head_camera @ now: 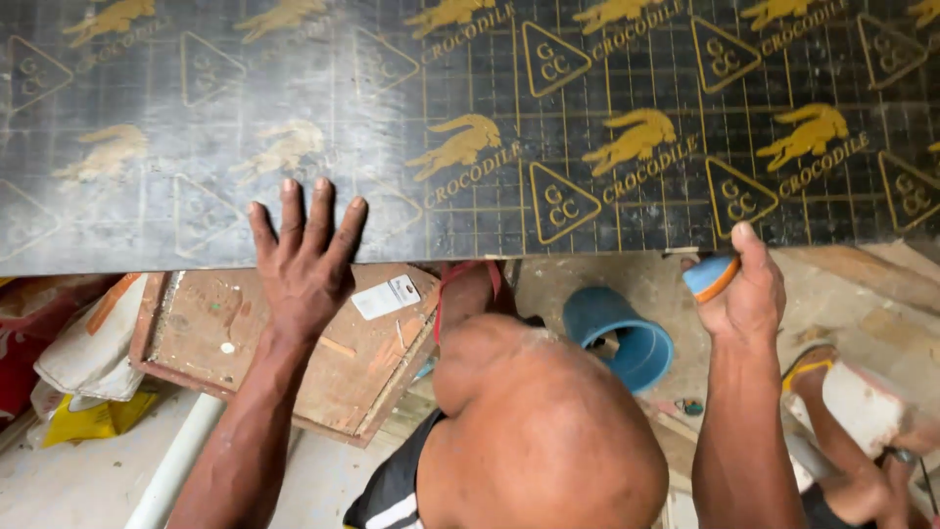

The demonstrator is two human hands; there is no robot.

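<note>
Dusty concrete floor (69,490) fills the bottom of the frame, strewn with scrap: a wooden board (294,343) at centre left, a white pipe (176,460) at lower left, bags (88,362) at far left and a blue bucket (627,338) right of centre. Across the whole upper half lies a dark coated panel (587,118), printed with a yellow grid and emblems, its near edge running across the middle of the frame.

Left hand (304,264) lies flat with fingers spread wide, palm pressing on the panel's near edge left of centre; it holds nothing. Right hand (749,289), at the right, is closed around a small blue and orange tool (710,274), whose tip meets the panel's edge. What kind of tool it is I cannot tell. A bare knee (529,421) rises between the 2 arms.

To do this well, I judge that the spread palm should bear down firmly so the sheet cannot slide, while the tool is kept square to the edge and lined up with a printed grid line. Both hands should stay well apart.
</note>
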